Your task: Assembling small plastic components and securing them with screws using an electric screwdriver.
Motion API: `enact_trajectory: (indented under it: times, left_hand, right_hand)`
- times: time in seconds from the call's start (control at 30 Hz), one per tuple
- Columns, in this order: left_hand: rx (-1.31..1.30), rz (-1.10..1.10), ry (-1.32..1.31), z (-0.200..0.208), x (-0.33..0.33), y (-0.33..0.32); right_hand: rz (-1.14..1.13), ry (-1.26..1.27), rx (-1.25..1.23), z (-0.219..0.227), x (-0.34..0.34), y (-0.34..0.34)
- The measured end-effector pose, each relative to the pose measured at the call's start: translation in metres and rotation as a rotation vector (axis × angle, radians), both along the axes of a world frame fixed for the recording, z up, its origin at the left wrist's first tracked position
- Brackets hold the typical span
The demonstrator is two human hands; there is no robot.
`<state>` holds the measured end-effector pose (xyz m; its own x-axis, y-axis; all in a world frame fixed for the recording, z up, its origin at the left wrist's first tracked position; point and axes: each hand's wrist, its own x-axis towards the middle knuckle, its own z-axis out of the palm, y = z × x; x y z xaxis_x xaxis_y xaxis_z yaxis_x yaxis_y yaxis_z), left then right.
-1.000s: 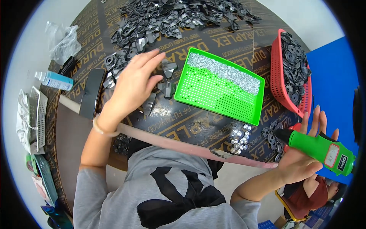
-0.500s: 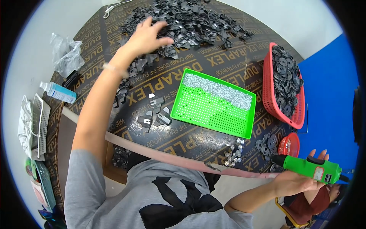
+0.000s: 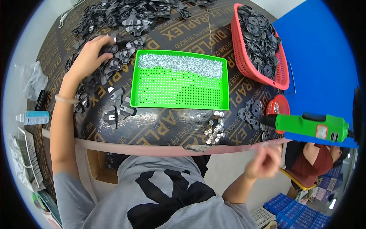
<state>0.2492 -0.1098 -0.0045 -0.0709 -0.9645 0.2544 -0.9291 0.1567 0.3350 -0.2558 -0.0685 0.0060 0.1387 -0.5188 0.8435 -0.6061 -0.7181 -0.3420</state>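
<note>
In the upper left of the frame, the left hand (image 3: 90, 57) is pressing spread fingers onto the black parts (image 3: 114, 63) beside one green tray (image 3: 179, 105). At lower right, the blurred right hand (image 3: 264, 162) is hanging below one green screwdriver (image 3: 310, 127), fingers seemingly loosely curled, holding nothing.

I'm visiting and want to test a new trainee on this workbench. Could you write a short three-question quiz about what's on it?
1. True or false: the left hand rests on the heap of black plastic parts.
2. What lies along the far side of the green perforated tray? A) black discs B) small silver metal pieces C) nothing
3. Which container holds the black discs?

Key:
1. True.
2. B: the small silver metal pieces fill a band at the far side.
3. The red basket. Beside it, the green electric screwdriver hangs free above the blurred right hand, which does not hold it.
</note>
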Motion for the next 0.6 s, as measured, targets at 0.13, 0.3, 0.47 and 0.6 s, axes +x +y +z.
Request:
enact_trajectory:
  times: [0.13, 0.3, 0.47, 0.6]
  left_hand:
    - [-0.003, 0.047, -0.012, 0.010, -0.017, 0.027]
    - [-0.112, 0.223, -0.004, 0.029, -0.046, 0.049]
    - [-0.232, 0.314, 0.359, 0.039, -0.096, 0.096]
    - [-0.192, 0.048, 0.233, 0.050, -0.147, 0.122]
  right_hand:
    - [0.003, 0.148, 0.583, -0.011, 0.032, -0.010]
    - [-0.010, 0.162, 0.711, -0.031, 0.043, -0.026]
    - [-0.007, 0.276, 0.719, -0.032, 0.055, -0.031]
    - [0.017, 0.281, 0.772, -0.029, 0.053, -0.026]
